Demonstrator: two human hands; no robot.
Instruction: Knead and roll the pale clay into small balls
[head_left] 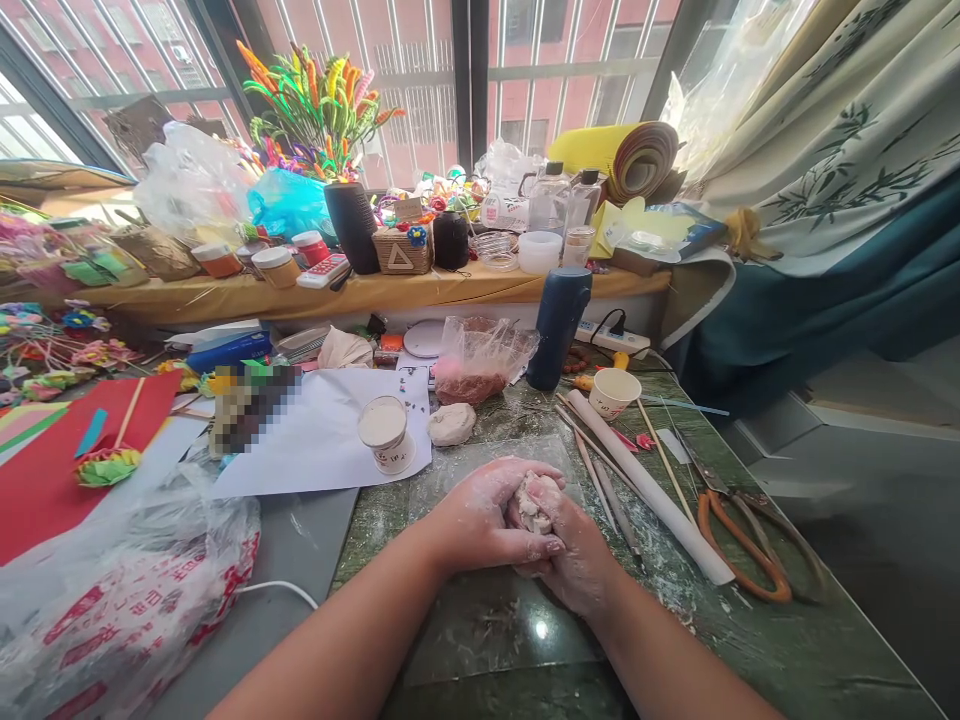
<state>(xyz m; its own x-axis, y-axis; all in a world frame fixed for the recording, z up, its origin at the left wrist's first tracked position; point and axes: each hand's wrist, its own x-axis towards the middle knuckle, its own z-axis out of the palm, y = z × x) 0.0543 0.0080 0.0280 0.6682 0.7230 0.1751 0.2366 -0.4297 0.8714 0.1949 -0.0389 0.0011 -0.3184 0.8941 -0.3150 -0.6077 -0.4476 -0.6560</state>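
A lump of pale, crumbly clay (535, 503) is squeezed between my two hands above a clear sheet (480, 650) on the table. My left hand (480, 510) wraps over it from the left, fingers curled and dusted white. From below and the right, my right hand (574, 560) closes round the same lump; its fingers are partly hidden. Just beyond my hands rests a second, rounded piece of clay (451, 424). Beside that piece, a paper cup (393, 458) with a pale-filled container (382, 422) on top stands on white paper (315, 430).
At right lie a white rolling tube (652, 485), thin sticks (596, 480) and orange-handled scissors (739, 545). Behind them stand another paper cup (615, 393) and a dark blue bottle (559, 328). A plastic bag of reddish material (476, 380) sits beyond the clay. Crumpled plastic (135, 600) covers the left.
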